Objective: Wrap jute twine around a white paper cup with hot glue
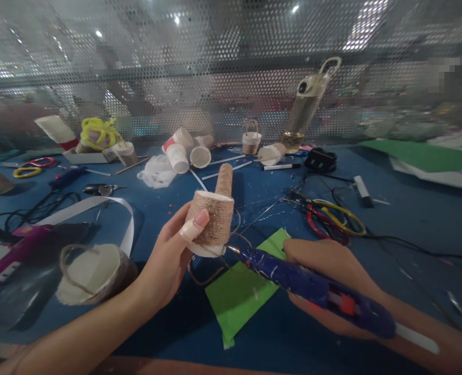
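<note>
My left hand point(172, 260) is closed around a small paper cup point(215, 221) wound with brown twine, its thumb wearing a pale wrap. In my right hand point(332, 271) is a dark blue glue gun point(293, 276) with a white glue stick poking out of its back. The metal nozzle points at the lower edge of the cup, touching or very close to it. A loose strand of twine point(205, 281) hangs below the cup. Underneath lies a green sheet of paper point(242, 302) on the blue table. A twine roll point(225, 179) stands just behind the cup.
To the left lie a twine basket point(94, 276) with a handle and a magenta glue gun point(15, 255). Red and yellow scissors point(328, 221) rest at right. Several paper cups point(178, 153), a water bottle point(303, 112) and a little basket point(251, 141) stand along the perforated metal screen point(215, 67).
</note>
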